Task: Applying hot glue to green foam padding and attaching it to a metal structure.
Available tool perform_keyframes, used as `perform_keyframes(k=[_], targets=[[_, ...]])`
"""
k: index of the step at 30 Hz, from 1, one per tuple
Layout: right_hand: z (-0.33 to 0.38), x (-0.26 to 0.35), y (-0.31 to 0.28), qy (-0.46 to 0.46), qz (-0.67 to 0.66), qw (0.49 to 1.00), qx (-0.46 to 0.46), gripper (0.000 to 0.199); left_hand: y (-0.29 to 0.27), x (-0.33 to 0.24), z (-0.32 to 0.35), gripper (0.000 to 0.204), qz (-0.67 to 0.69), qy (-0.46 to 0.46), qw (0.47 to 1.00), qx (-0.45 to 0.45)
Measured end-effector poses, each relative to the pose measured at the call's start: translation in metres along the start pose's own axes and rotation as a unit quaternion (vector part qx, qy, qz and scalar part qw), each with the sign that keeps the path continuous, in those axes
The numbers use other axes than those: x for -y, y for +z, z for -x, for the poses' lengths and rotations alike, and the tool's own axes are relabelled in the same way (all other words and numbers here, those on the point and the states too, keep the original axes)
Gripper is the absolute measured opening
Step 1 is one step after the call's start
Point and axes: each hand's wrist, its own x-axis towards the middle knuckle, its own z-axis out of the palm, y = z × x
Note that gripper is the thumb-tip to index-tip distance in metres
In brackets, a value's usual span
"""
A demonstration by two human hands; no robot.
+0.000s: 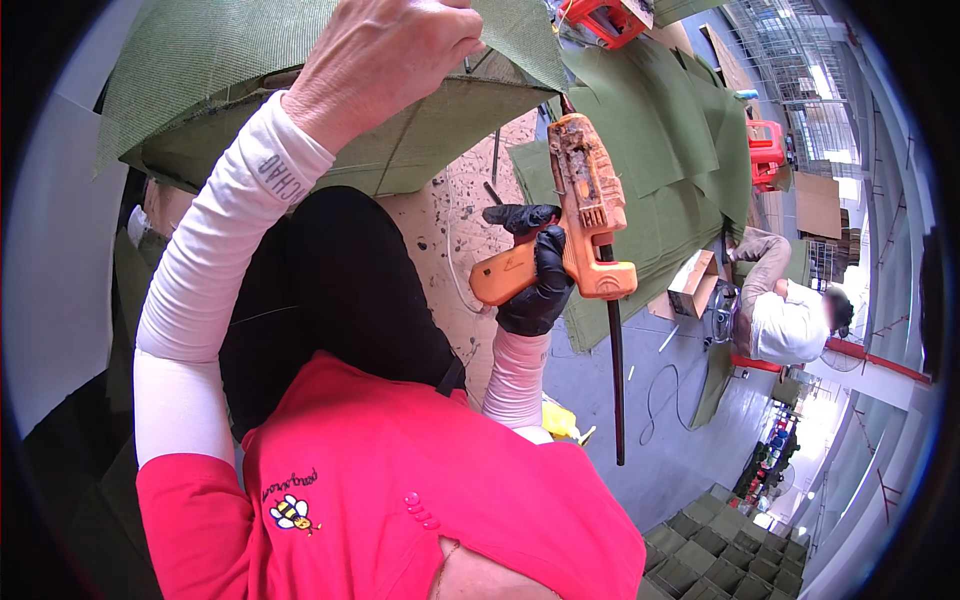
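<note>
My right hand [537, 268], in a black glove, grips the handle of an orange glue gun [588, 190]. Dark smears mark the gun's body, and a long black glue stick [615, 380] sticks out of its rear. The gun's nose points up toward the edge of a green woven sheet [230, 60]. That sheet covers a box-like green piece [420, 135] in front of my knees. My bare left hand [385, 60] is over this piece with fingers curled closed. Whatever its fingertips hold is hidden.
Green sheets [650, 150] lie stacked to the right, with red stools [765, 155] beyond. An open cardboard box [692, 285] stands near a seated person [785, 315] in a white top. Several green boxes [725, 550] fill the lower right. A pale cord [452, 240] runs beside the gun.
</note>
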Motion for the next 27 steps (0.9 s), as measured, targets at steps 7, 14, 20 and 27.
perform_keyframes(k=[7, 14, 20, 27], targets=[[0.002, 0.004, 0.001, -0.024, -0.03, 0.994, 0.099, 0.029, 0.0, 0.0, 0.0, 0.017, 0.004, 0.001, 1.0, -0.007], [0.008, 0.014, 0.014, 0.022, -0.023, 0.997, 0.069, 0.028, 0.001, 0.001, -0.001, 0.018, 0.0, 0.001, 1.0, -0.003], [0.015, 0.022, 0.019, 0.029, -0.042, 0.992, 0.113, 0.029, 0.003, -0.001, -0.005, 0.018, 0.004, 0.008, 1.0, -0.012], [0.006, 0.011, 0.019, -0.028, -0.028, 0.993, 0.109, 0.029, 0.002, 0.003, 0.003, 0.019, -0.002, -0.005, 1.0, -0.006]])
